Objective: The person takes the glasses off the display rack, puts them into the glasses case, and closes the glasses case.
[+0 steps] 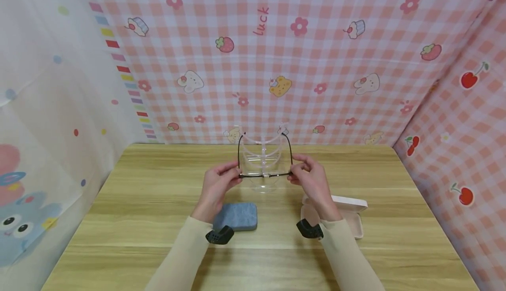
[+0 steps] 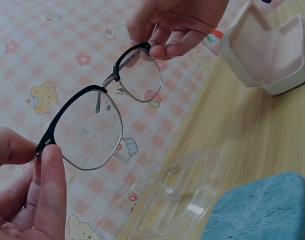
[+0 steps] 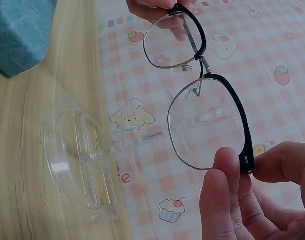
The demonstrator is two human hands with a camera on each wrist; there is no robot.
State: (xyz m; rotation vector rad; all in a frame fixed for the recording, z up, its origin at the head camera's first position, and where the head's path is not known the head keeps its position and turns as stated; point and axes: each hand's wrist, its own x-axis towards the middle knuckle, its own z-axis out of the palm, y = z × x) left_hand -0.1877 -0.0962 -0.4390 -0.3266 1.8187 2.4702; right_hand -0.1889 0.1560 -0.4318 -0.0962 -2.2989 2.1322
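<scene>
A pair of eyeglasses (image 1: 253, 176) with black upper rims and thin metal lower rims is held up between both hands, its temples pointing away. My left hand (image 1: 216, 184) pinches the frame's left corner by the hinge. At the opposite corner my right hand (image 1: 313, 181) pinches the frame in the same way. Just behind and below the eyeglasses stands a clear plastic display stand (image 3: 62, 165) with a rounded base. Whether the temples touch the stand's arms, I cannot tell.
A blue glasses case (image 1: 239, 216), closed, lies on the wooden table (image 1: 158, 220) by the left wrist. Beneath the right forearm sits an opened white case (image 1: 349, 202) with a pinkish lining. Checkered cloth (image 1: 245, 62) hangs behind the table.
</scene>
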